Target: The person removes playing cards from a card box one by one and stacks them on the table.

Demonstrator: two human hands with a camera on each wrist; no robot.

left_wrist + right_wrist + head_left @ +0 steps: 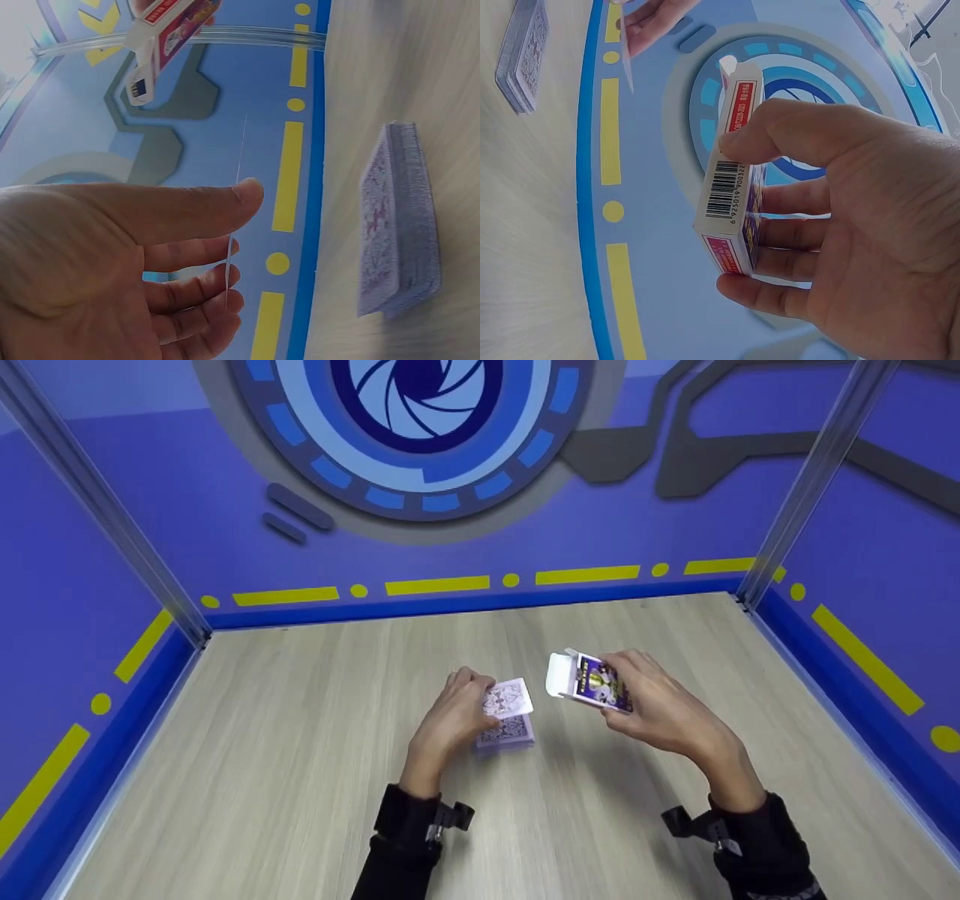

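Pinched between the thumb and fingers of my left hand (454, 709) is a single playing card (508, 697), seen edge-on in the left wrist view. Below it a deck of playing cards (397, 221) lies stacked on the table, patterned backs up. My right hand (664, 701) grips a card box (602, 682) in the air to the right of the deck. The box has a purple printed face and a barcode along one side. Its white flap stands open, pointing toward the left hand.
The wood-grain table (300, 750) has blue printed panels (450, 547) along its back and sides, with yellow markings. Metal posts (817, 472) stand at the back corners. Each wrist wears a black strap with a small camera mount.
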